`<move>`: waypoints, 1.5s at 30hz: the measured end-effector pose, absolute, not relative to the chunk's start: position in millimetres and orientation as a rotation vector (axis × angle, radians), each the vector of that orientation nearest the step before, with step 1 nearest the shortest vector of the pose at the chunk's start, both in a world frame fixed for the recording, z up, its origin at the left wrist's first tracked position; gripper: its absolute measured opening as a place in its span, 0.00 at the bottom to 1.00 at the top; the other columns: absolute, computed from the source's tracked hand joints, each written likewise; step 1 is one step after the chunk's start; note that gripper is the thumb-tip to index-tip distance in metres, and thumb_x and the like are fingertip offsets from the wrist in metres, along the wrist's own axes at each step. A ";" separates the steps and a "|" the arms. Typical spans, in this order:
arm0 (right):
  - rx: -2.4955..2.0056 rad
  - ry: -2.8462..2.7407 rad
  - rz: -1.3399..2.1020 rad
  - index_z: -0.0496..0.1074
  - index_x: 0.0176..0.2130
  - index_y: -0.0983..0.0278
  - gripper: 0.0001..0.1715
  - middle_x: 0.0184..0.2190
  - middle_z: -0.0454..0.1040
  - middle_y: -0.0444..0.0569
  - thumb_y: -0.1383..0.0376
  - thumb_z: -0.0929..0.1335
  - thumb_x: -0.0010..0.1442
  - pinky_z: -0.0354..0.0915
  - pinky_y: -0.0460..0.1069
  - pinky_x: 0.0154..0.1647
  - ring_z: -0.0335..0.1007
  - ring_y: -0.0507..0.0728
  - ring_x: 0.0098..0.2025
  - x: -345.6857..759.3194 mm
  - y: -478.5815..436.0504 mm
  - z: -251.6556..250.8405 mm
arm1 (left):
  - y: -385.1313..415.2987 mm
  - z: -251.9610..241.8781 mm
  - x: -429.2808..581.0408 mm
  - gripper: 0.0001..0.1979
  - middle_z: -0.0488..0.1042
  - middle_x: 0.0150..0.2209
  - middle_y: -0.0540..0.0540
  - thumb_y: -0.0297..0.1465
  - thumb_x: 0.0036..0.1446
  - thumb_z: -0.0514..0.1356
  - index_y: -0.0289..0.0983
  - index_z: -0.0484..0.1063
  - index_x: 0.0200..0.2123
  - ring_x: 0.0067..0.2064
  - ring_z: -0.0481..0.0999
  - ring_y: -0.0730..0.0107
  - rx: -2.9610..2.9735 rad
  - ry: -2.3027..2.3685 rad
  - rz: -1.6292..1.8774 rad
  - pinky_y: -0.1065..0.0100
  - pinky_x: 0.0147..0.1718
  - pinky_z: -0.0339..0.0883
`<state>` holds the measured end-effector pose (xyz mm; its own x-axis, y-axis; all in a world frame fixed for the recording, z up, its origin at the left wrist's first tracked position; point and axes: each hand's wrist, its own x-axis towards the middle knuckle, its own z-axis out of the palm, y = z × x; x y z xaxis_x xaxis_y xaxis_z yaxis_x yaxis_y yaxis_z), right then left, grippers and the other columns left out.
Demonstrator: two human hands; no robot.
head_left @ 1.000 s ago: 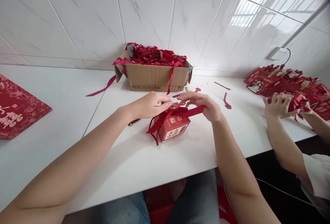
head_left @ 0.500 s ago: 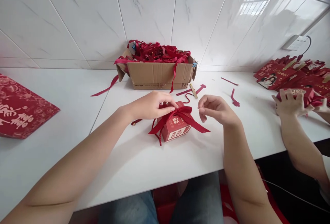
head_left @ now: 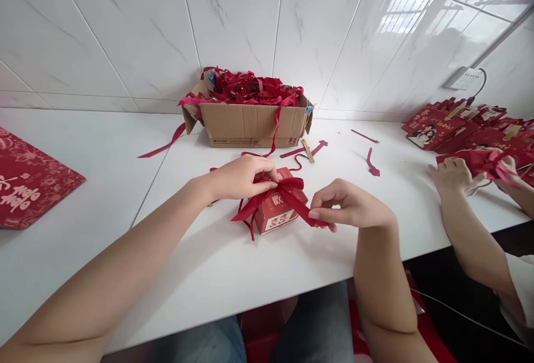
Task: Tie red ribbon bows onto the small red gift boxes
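You have one white surface [head_left: 83, 196] before you, backed by a wall [head_left: 125, 29] of large white marbled tiles. One open cardboard box [head_left: 250, 124] stands on the surface against that wall. It is heaped with red ribbons [head_left: 246, 86], too tangled to count. Far left of the cardboard box lies one red printed sheet [head_left: 29, 185]. Far right of it is a pile of red bags [head_left: 454, 129], and you cannot tell how many.

In front of the cardboard box, towards you, one small red gift box [head_left: 275, 215] sits upright with one red ribbon [head_left: 287, 189] tied over its top. Three loose ribbon scraps [head_left: 372, 165] lie on the surface just right of the cardboard box.

Your left hand [head_left: 240, 176] is curled, its fingertips pinched on the ribbon's knot on top of the gift box. Your right hand [head_left: 350, 207] is closed in a pinch on the ribbon's right tail, low beside the gift box. Well right of the cardboard box, a co-worker's two hands [head_left: 454, 176] grip another red piece.
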<state>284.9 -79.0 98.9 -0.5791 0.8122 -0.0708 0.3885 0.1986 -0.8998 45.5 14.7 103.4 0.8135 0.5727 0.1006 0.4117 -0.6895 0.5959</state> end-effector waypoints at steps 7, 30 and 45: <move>-1.010 -2.355 1.289 0.74 0.28 0.66 0.14 0.21 0.71 0.43 0.62 0.66 0.63 0.62 0.42 0.23 0.65 0.46 0.20 264.2 -80.9 95.4 | 18.2 99.0 45.7 0.08 0.78 0.36 0.48 0.32 0.56 0.57 0.38 0.76 0.33 0.34 0.74 0.70 2.508 0.716 0.411 0.70 0.32 0.65; -0.939 -2.132 0.225 0.72 0.48 0.61 0.16 0.38 0.71 0.50 0.71 0.62 0.63 0.69 0.50 0.39 0.68 0.53 0.38 256.6 -47.4 60.7 | 20.6 115.5 30.4 0.12 0.76 0.42 0.50 0.38 0.58 0.57 0.43 0.77 0.41 0.40 0.74 0.68 2.498 0.768 0.312 0.69 0.35 0.66; -0.989 -2.247 0.440 0.72 0.52 0.60 0.26 0.47 0.76 0.50 0.76 0.57 0.62 0.72 0.49 0.42 0.74 0.53 0.45 264.7 -53.1 64.5 | 27.6 107.4 30.8 0.09 0.76 0.35 0.50 0.33 0.58 0.56 0.40 0.78 0.35 0.34 0.72 0.72 2.563 0.675 0.437 0.71 0.31 0.63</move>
